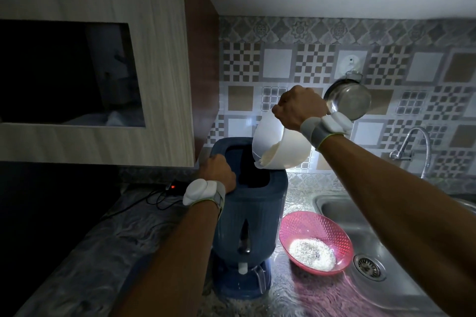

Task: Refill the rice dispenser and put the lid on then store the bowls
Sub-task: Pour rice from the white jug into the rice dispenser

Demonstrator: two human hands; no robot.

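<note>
Pouring stage, 1 of 2 bowls in use. The right hand point(300, 108) grips the rim of the white bowl point(280, 147), tilted with its lip directly over the dispenser point(248, 203) opening, rice gathered at the low edge. The left hand point(219, 171) curls over the dispenser's left rim, steadying it. The dispenser stands upright on the counter point(322, 296), its long axis vertical. The pink bowl point(315, 240), with rice, sits just right of the base, nearer the right arm. No lid is visible.
</note>
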